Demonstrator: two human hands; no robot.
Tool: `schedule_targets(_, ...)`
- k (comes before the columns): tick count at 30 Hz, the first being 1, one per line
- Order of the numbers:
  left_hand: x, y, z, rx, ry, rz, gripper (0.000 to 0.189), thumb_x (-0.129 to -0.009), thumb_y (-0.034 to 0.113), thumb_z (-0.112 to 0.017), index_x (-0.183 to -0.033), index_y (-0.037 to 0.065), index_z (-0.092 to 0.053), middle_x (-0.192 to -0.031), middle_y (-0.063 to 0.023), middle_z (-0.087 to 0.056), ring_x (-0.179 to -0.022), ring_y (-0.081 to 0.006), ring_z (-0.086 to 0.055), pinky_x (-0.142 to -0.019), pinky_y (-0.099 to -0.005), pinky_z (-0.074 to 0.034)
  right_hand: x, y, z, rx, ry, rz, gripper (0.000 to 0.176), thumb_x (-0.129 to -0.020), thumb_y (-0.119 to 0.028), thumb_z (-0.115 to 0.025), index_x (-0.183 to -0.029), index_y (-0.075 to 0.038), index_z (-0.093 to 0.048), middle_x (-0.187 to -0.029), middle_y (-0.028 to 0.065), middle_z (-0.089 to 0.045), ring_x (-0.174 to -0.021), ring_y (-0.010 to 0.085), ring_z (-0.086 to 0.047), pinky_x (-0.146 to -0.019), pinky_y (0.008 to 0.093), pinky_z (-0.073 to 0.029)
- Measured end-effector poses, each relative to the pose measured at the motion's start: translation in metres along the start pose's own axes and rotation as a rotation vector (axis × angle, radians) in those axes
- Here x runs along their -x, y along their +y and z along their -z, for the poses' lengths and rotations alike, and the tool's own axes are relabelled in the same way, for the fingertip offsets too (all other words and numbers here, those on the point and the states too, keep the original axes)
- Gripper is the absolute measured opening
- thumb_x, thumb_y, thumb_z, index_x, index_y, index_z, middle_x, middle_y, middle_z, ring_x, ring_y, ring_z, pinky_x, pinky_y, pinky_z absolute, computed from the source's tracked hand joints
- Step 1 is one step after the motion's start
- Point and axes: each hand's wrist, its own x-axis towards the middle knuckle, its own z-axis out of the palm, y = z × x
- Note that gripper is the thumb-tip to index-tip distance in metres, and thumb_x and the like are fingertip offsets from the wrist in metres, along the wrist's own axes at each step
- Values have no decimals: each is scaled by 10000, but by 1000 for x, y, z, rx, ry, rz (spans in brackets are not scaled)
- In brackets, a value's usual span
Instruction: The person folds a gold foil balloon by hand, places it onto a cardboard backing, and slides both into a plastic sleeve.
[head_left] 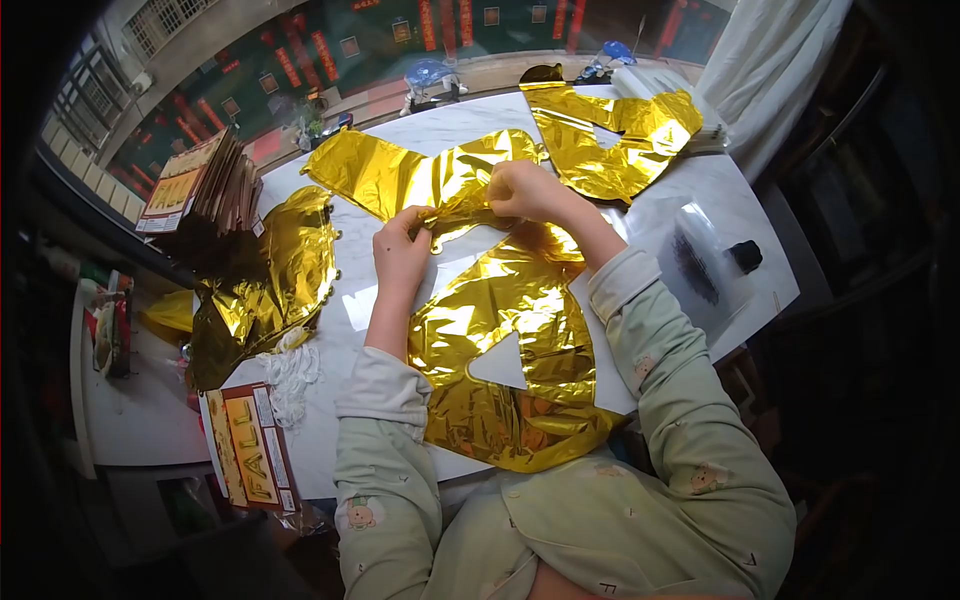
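Observation:
My left hand [402,248] pinches the edge of a flat gold foil balloon [400,165] with thumb and fingers. Close by on the right, my right hand [527,190] is closed on the same crinkled foil, its fingertips partly hidden. Below my hands, a second gold foil balloon [560,345], A-shaped with a triangular hole, hangs over the table's front edge towards my lap. At the upper right lies another flat gold balloon [655,135] with a hole in it. One more gold foil piece [285,265] rests on the left side of the table.
On the white table [640,225], a stack of printed packages [195,185] stands at the far left. A "FALL" package [250,448] and white string [292,380] are at the near left. Clear plastic with dark contents [700,265] lies right. A window is behind.

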Motion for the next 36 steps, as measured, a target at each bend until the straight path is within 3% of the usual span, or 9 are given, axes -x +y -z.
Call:
schedule_targets(5, -1, 1, -1, 10, 19, -9, 202, -986, 105, -688, -1156, 70, -791, -795, -105, -757, -725, -124, -693, -681, -307, -529, 1, -14, 7, 126, 7, -34, 280, -834, -262, -868, -959, -24, -788, -897, 155, -760, -845, 331, -733, -755, 408, -565)
schedule_targets(7, 1, 9, 2, -87, -13, -3, 198, -1027, 146, -636, -1160, 57, -754, -858, -184, -754, -770, -357, -737, -700, -422, -550, 1, -9, 4, 72, 45, -5, 274, -875, -272, -837, -983, -24, -791, -891, 171, -767, -828, 344, -734, -742, 421, -562)
schedule_targets(14, 6, 18, 1, -99, -19, -95, 209, -1008, 55, -598, -1205, 63, -669, -1042, -200, -744, -1006, -404, -716, -822, -505, -538, 0, -10, 2, 36, 164, -137, 282, -969, -289, -742, -1024, -14, -779, -891, 188, -763, -808, 362, -726, -734, 439, -555)
schedule_targets(16, 3, 21, 6, -331, 136, -598, 218, -950, 4, -628, -1146, 67, -703, -1136, -195, -719, -1172, -371, -659, -942, -506, -511, -2, -7, 3, -20, 185, -198, 269, -975, -278, -735, -1034, -18, -771, -878, 181, -762, -794, 343, -728, -727, 429, -555)
schedule_targets(19, 10, 47, 14, -429, 246, -656, 202, -905, -2, -658, -1081, 69, -729, -1168, -156, -694, -1213, -348, -612, -997, -481, -487, -2, -3, 2, -105, 139, -275, 265, -968, -279, -735, -1030, -23, -766, -871, 163, -764, -785, 312, -731, -728, 412, -559)
schedule_targets(25, 6, 18, 7, -385, -98, -320, 121, -975, 160, -685, -1033, 67, -736, -1093, -107, -668, -1080, -332, -616, -961, -481, -473, 0, -1, 0, -25, 158, -197, 245, -908, -252, -795, -1025, -37, -772, -874, 133, -773, -795, 282, -741, -725, 382, -561)
schedule_targets(29, 5, 10, 2, -511, 101, -486, 188, -1025, 242, -643, -1049, 76, -728, -1076, -89, -669, -1089, -314, -614, -995, -492, -429, 0, 1, 3, -36, 94, -177, 237, -883, -226, -824, -1015, -35, -779, -854, 123, -774, -770, 248, -736, -708, 363, -550)
schedule_targets(34, -3, 5, 10, -602, -192, -52, 280, -1067, 324, -556, -1214, 112, -666, -1231, -85, -683, -1228, -341, -577, -1056, -491, -351, -1, 5, 1, -198, 79, -234, 213, -953, -229, -774, -1011, -25, -794, -798, 17, -747, -703, 91, -635, -648, 286, -500)
schedule_targets(36, 1, -1, 5, -638, -143, -118, 302, -1062, 342, -561, -1244, 118, -648, -1293, -85, -662, -1283, -353, -548, -1100, -546, -316, -3, 9, 0, -222, 112, -215, 216, -972, -240, -764, -1026, -33, -795, -827, 12, -752, -721, 89, -645, -664, 276, -510)
